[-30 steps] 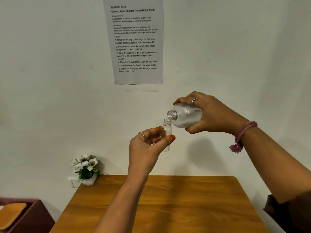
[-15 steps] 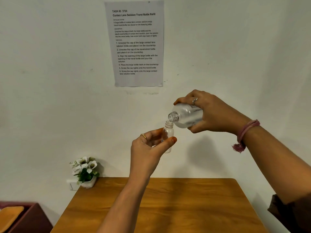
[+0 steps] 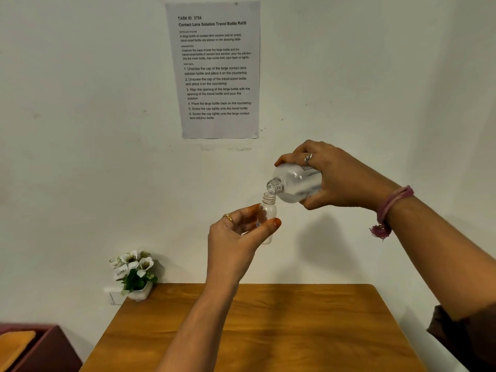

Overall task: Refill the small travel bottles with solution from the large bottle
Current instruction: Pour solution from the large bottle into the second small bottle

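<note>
My left hand (image 3: pixel 236 237) pinches a small clear travel bottle (image 3: pixel 268 213) between thumb and fingers, upright and uncapped, high above the table. My right hand (image 3: pixel 335 178) grips the large clear bottle (image 3: pixel 292 183), tipped on its side with its open neck pointing left and down. The large bottle's mouth sits just above and touching the rim of the small bottle. Liquid lies along the lower side of the large bottle. No caps are in view.
A wooden table (image 3: pixel 268 331) stands below my arms against a white wall. A small white pot of flowers (image 3: pixel 134 275) sits at the table's back left corner. A printed instruction sheet (image 3: pixel 218 71) hangs on the wall. A dark red piece of furniture (image 3: pixel 40 350) is at lower left.
Both hands and bottles have stayed together; the large bottle's neck has tipped a little lower onto the small bottle's mouth. The view has shifted slightly.
</note>
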`<state>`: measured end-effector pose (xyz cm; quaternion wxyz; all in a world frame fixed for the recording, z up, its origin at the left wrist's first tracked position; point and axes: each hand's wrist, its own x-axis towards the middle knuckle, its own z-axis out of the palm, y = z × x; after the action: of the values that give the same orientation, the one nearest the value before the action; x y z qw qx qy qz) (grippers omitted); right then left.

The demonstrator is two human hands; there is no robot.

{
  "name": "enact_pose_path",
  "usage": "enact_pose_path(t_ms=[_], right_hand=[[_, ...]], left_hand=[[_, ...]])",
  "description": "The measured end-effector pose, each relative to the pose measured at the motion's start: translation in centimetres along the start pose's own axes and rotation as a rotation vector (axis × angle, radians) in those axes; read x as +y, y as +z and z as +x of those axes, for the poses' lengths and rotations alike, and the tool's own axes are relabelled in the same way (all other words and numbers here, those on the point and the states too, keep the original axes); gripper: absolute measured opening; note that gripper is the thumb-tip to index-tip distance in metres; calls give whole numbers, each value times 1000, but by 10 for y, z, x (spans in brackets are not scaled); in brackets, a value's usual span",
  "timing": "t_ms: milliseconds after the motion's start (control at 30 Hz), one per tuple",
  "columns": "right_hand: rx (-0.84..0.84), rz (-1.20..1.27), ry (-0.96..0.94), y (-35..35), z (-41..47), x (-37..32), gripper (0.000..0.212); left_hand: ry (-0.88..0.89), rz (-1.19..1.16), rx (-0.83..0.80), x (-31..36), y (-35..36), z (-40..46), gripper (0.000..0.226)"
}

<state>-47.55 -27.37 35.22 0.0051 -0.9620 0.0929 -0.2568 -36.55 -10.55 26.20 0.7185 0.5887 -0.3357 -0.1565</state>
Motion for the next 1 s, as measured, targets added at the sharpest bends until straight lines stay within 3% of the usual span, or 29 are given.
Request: enact_pose_path(t_ms=[1000], right_hand=[[37,-57,-67,-4,2,-4,69]], left_hand=[[-7,-12,23,-1,0,-3,37]])
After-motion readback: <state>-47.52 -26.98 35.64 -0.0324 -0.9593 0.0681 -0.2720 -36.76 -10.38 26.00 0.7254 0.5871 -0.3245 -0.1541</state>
